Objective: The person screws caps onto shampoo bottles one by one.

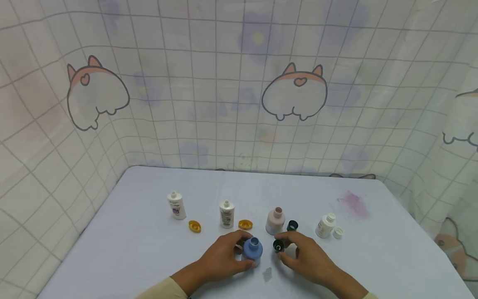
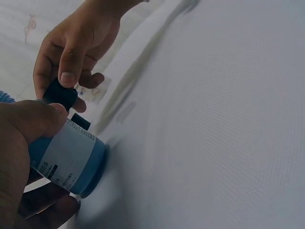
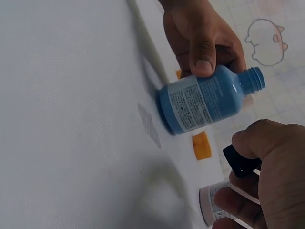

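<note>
**Blue bottle and black cap held apart at the tabletop**

You work toward the near side of the white tabletop, about midway between its left and right edges, a beige sleeve at your wrist. Your left hand grips the blue bottle, thumb on one side and fingers on the other, spread only as wide as the bottle itself; the neck is bare, its threads plain in the right wrist view. Whether the bottle's base touches the tabletop is hard to tell from these angles. Just to its right, your right hand pinches the black cap between thumb and fingertips, nearly closed around it and clear of the bottle's neck.

Toward the far edge, other containers stand in a loose row. Nearest the left edge is a white bottle, a yellow cap near it; next comes a second white bottle with another yellow cap. Beyond your right hand stands a pink bottle, a second black cap just beside it. Closer to the right edge, a small white bottle stands next to a white cap. A pink stain marks the tabletop toward its far right corner. Behind the far edge hangs a grid-patterned curtain with cartoon animals.
</note>
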`<state>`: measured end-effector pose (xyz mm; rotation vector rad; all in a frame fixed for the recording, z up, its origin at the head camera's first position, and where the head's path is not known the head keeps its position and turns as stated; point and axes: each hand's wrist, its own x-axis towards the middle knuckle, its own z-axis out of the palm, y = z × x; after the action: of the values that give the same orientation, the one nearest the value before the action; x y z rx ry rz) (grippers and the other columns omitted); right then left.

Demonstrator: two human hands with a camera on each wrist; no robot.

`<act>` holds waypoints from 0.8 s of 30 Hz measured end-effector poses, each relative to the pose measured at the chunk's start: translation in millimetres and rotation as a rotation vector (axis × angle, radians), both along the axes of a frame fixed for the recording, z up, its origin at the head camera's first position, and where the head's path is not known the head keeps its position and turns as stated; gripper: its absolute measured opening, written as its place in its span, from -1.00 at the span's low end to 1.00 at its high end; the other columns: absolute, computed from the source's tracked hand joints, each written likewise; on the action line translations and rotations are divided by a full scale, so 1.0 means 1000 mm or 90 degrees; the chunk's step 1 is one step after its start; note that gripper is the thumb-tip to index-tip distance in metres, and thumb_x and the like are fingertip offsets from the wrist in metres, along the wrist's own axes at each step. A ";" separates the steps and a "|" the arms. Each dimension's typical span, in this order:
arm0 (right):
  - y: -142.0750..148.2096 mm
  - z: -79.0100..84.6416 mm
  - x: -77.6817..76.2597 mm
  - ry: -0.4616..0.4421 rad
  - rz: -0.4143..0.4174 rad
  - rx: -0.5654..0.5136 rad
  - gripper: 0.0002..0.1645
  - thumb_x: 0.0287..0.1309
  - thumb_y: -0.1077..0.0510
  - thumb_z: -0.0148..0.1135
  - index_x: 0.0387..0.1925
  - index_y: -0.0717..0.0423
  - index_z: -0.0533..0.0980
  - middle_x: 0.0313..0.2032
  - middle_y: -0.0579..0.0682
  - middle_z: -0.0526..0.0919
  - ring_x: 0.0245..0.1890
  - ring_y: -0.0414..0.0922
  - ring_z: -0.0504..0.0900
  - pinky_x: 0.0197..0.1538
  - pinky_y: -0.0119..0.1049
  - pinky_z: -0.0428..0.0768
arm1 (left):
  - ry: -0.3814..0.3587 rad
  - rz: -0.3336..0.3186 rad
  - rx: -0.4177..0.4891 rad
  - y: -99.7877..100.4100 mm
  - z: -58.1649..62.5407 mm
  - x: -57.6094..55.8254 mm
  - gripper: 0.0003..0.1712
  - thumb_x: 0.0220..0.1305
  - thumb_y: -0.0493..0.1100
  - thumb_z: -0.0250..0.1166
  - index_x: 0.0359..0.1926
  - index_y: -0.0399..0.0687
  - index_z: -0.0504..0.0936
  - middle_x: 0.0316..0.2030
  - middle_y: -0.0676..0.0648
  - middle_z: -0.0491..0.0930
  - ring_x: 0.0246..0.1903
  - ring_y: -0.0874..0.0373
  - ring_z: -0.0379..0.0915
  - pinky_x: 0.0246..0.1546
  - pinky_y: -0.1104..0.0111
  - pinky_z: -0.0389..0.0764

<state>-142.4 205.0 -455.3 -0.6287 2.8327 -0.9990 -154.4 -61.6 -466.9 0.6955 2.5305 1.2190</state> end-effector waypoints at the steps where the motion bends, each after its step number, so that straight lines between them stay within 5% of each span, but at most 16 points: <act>1: 0.000 0.000 0.000 0.003 0.002 -0.005 -0.53 0.08 -0.13 0.31 0.03 -0.16 0.49 -0.17 -0.37 0.54 -0.48 -0.25 0.47 -0.49 -0.44 0.50 | -0.004 0.000 0.004 0.000 0.000 0.000 -0.33 -0.04 0.19 0.44 0.10 0.22 0.43 -0.09 0.29 0.48 -0.15 0.40 0.44 -0.09 0.39 0.54; 14: -0.006 0.008 0.004 0.021 -0.015 -0.043 -0.40 0.03 -0.25 0.30 0.06 -0.15 0.39 -0.22 -0.37 0.54 -0.45 -0.18 0.49 -0.46 -0.44 0.49 | -0.010 -0.004 0.052 0.001 0.001 0.003 -0.34 -0.05 0.19 0.45 0.09 0.24 0.42 -0.07 0.29 0.46 -0.11 0.38 0.43 -0.12 0.44 0.55; 24: -0.008 0.009 0.004 0.006 -0.013 -0.072 -0.55 0.00 -0.23 0.34 -0.13 -0.25 0.37 -0.27 -0.34 0.54 -0.42 -0.13 0.52 -0.45 -0.43 0.50 | -0.015 0.003 0.072 0.004 0.004 0.004 -0.35 -0.06 0.16 0.46 0.08 0.26 0.42 -0.07 0.28 0.46 -0.10 0.37 0.42 -0.15 0.44 0.56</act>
<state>-138.6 196.9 -446.3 -0.6166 2.8119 -1.1687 -150.4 -57.8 -463.4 0.6964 2.4608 1.3728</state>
